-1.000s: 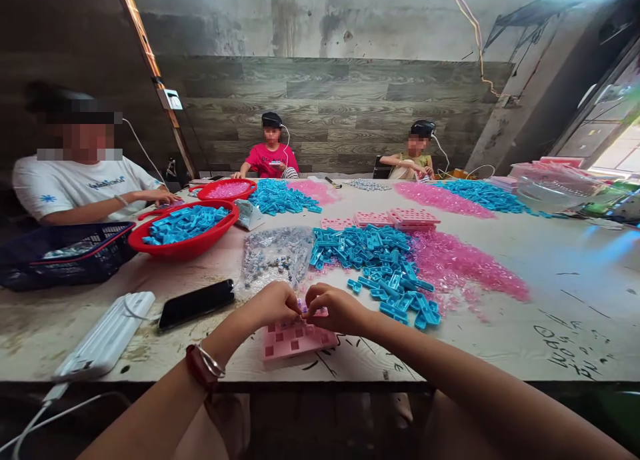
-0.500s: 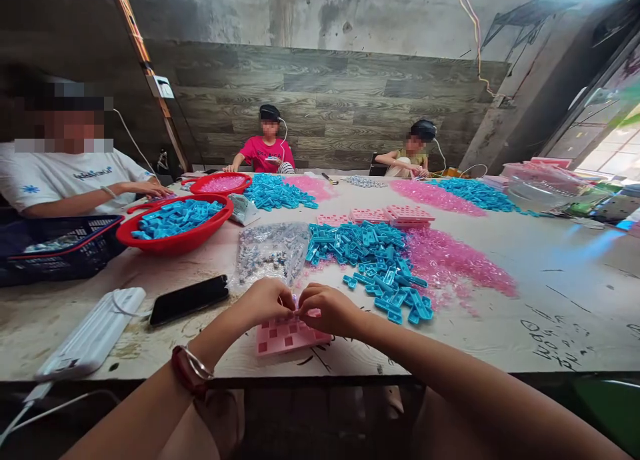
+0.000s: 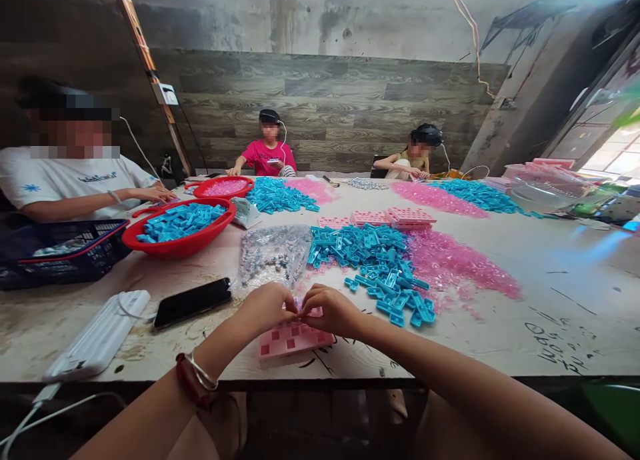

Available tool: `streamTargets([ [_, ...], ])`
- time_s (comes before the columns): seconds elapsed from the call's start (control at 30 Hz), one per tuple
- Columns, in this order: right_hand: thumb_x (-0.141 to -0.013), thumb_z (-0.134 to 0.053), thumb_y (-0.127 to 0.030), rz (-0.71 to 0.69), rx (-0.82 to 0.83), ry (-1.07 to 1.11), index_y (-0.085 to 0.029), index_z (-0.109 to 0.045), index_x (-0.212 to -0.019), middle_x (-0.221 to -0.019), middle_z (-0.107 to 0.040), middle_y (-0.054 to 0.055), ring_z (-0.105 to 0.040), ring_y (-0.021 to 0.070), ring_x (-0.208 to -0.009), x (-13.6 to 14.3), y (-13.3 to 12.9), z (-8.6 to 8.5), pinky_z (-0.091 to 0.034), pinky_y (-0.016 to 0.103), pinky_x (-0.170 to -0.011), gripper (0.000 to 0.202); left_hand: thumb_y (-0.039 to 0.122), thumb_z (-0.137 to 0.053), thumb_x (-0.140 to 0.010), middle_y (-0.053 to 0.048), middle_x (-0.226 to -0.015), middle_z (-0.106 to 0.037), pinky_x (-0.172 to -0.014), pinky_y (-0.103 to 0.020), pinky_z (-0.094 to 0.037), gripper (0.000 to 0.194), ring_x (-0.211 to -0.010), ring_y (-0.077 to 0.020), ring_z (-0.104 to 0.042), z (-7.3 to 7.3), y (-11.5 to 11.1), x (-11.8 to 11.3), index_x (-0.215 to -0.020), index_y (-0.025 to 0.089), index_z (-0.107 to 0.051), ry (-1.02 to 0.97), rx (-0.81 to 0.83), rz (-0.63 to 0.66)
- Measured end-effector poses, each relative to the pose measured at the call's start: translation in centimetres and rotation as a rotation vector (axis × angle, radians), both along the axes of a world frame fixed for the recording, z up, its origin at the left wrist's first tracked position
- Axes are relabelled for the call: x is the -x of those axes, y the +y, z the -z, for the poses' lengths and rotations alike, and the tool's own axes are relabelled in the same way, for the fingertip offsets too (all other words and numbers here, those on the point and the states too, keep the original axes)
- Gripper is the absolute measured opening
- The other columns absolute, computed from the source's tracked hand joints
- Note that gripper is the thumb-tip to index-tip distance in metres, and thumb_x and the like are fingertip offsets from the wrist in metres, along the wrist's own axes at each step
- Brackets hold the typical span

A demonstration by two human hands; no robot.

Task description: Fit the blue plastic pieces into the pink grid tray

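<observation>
A pink tray (image 3: 295, 341) with square holes lies near the table's front edge. Over its back part, my left hand (image 3: 270, 308) and my right hand (image 3: 331, 309) meet with their fingertips pinched together. Whatever is between the fingertips is too small to make out. Behind my hands are a clear bag (image 3: 273, 253) of small parts and a heap of blue plastic pieces (image 3: 367, 250). Clear pink pieces (image 3: 460, 263) are spread to the right of the blue heap.
Stacked pink trays (image 3: 410, 217) stand behind the blue heap. At left are a phone (image 3: 193, 303), a white power bank (image 3: 100, 333) with cables, a red basket (image 3: 183, 248) of blue pieces and a dark basket (image 3: 75, 267). Three people sit around the table.
The view has shifted slightly. My hands stay together over the tray, with only small finger movement. The person at the left has raised their head a little.
</observation>
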State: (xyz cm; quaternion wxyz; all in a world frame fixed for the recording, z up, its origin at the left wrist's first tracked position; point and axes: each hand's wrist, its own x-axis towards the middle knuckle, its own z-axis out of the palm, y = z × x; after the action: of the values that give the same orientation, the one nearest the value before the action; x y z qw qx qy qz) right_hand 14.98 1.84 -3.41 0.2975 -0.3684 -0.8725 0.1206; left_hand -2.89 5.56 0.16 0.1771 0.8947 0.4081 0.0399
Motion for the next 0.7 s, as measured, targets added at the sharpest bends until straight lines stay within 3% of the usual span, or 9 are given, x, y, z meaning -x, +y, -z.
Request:
streamTargets([
  [0.33, -0.074, -0.063, -0.017, -0.013, -0.003, -0.034, -0.018, -0.069, -0.07, -0.072, -0.066, 0.004, -0.056, 0.0138, -0.071, 0.1, -0.1, 0.0, -0.044, 0.024, -0.065, 0.007, 0.021, -0.055, -0.07, -0.003, -0.075, -0.069, -0.061, -0.022, -0.038, 0.019, -0.069, -0.0144, -0.058, -0.2, -0.8, -0.6, -0.075, 0.022, -0.072, 0.072, -0.073, 0.021],
  [0.7, -0.071, -0.068, -0.024, 0.068, 0.088, -0.14, -0.021, -0.07, -0.068, -0.076, -0.058, 0.004, -0.052, 0.0156, -0.077, 0.0, -0.2, -1.6, -0.04, 0.025, -0.064, 0.005, 0.022, -0.058, -0.07, -0.002, -0.069, -0.065, -0.06, -0.018, -0.039, 0.013, -0.064, -0.0118, -0.055, 0.2, 0.3, -0.1, -0.071, 0.017, -0.07, 0.031, 0.031, 0.133],
])
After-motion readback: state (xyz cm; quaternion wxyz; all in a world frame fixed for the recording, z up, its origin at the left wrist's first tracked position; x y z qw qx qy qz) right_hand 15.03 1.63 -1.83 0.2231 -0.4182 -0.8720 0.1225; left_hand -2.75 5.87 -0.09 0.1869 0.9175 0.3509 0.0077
